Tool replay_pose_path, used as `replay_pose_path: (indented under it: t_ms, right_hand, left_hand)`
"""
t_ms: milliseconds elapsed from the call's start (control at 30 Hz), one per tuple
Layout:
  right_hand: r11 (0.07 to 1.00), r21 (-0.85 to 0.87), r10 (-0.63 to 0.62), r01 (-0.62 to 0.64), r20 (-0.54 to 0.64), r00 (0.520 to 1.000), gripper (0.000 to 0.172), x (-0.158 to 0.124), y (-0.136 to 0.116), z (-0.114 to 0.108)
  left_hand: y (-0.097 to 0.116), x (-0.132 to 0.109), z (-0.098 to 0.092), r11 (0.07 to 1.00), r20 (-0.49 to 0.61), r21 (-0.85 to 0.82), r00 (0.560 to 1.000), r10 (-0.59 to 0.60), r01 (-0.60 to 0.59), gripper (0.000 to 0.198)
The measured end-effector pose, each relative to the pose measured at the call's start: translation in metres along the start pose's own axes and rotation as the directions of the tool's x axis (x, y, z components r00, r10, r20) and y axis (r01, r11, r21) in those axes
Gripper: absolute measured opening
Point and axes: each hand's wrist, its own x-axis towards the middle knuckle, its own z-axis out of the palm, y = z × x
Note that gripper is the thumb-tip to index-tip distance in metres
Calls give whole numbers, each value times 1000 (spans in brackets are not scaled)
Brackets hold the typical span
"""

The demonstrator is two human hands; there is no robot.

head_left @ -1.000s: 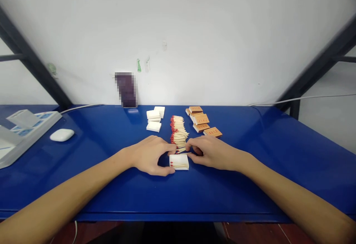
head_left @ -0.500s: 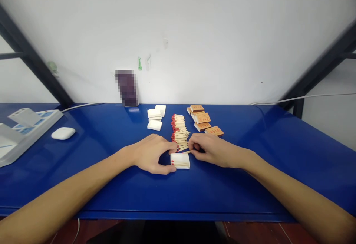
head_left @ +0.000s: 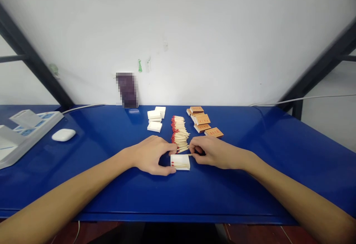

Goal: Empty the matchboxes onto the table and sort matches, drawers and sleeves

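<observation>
A small white matchbox tray (head_left: 182, 158) lies on the blue table with a few red-tipped matches (head_left: 180, 165) along its near side. My left hand (head_left: 152, 155) steadies the tray at its left end, thumb at the near corner and index finger at the far one. Between thumb and fingertips, my right hand (head_left: 210, 151) pinches a single match (head_left: 190, 155) by the tray's far right corner; much of that match is hard to make out. Just beyond both hands spreads a long pile of matches (head_left: 180, 134), red heads to the left.
Several white trays (head_left: 154, 126) sit behind my left hand, and several orange matchbox sleeves (head_left: 203, 119) behind my right. Farther left are a white rounded case (head_left: 63, 135) and a power strip (head_left: 48, 119) with plugs. A blurred dark object (head_left: 128, 90) leans on the wall.
My right hand has shifted the pinched match slightly from the near edge of the pile toward the tray's right corner. The left hand keeps its place on the tray.
</observation>
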Motion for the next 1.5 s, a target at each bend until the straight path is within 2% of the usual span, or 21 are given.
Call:
replay_pose_path:
  t_ms: [200, 333, 467, 600, 833, 1000, 1100, 1200, 1300, 1500]
  right_hand:
    - [999, 43, 23, -20, -77, 997, 6, 2, 3, -1]
    - [980, 195, 60, -29, -151, 987, 8, 3, -3, 3]
    - [951, 308, 34, 24, -181, 983, 12, 3, -17, 13]
    - [975, 222, 11, 31, -185, 983, 5, 3, -27, 20]
    - [997, 59, -38, 47, -151, 988, 6, 5, -27, 22]
    - [995, 56, -70, 81, -177, 982, 9, 3, -27, 21]
    - [996, 65, -39, 55, -222, 974, 11, 5, -22, 20]
    - [997, -32, -69, 63, -279, 958, 11, 8, -12, 20]
    - [992, -99, -103, 78, -286, 953, 14, 11, -3, 22]
    - [987, -129, -130, 96, -283, 950, 13, 11, 0, 23]
  left_hand:
    - [0, 0, 0, 1000, 0, 2, 1000, -10, 10, 35]
    - [0, 1, 0, 1000, -7, 12, 1000, -22, 22, 36]
    - [0, 1, 2, 1000, -29, 24, 999, -17, 18, 35]
    - [1, 2, 4, 999, -42, 33, 999, -29, 30, 36]
    - [-1, 0, 7, 999, -62, 35, 998, -22, 24, 36]
    - [-4, 0, 9, 999, -75, 46, 997, -6, 10, 38]
    - [-5, 0, 9, 999, -75, 46, 997, -4, 8, 38]
    - [-4, -1, 9, 999, -70, 34, 997, 19, -17, 36]
    - [-4, -2, 8, 999, -72, 24, 996, 43, -42, 35]
    - [-4, -2, 7, 999, -59, 6, 998, 38, -37, 35]
